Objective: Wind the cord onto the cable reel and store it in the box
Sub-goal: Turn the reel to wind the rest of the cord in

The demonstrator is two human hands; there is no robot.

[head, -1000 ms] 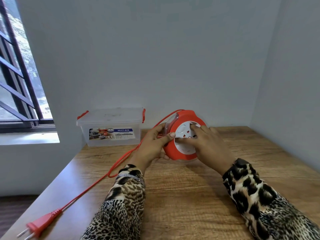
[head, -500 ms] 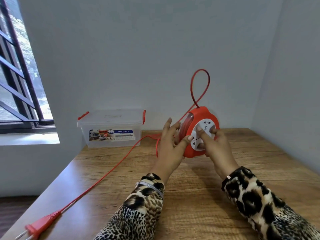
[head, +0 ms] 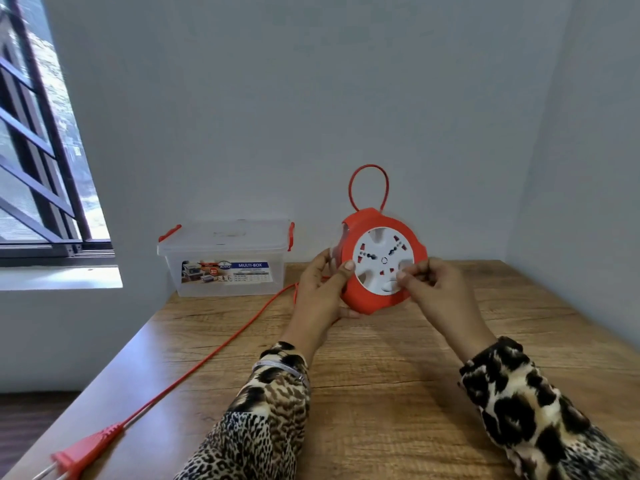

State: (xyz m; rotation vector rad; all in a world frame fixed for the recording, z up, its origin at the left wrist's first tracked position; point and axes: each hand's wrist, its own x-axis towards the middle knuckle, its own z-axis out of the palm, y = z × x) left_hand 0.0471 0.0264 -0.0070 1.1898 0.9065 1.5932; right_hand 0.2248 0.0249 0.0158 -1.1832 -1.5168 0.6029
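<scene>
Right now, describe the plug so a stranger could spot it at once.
Start at the wooden table and follow the red cord from the reel toward the near left corner. The plug lies there, flat, red, the only thing with bare metal prongs.

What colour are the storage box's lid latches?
Red, on the clear plastic storage box; head view shows its latches best.

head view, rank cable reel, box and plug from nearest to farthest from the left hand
1. cable reel: gripped by the left hand, on its right.
2. box: behind-left, by the wall.
3. plug: near-left table corner, at the cord's end.
</scene>
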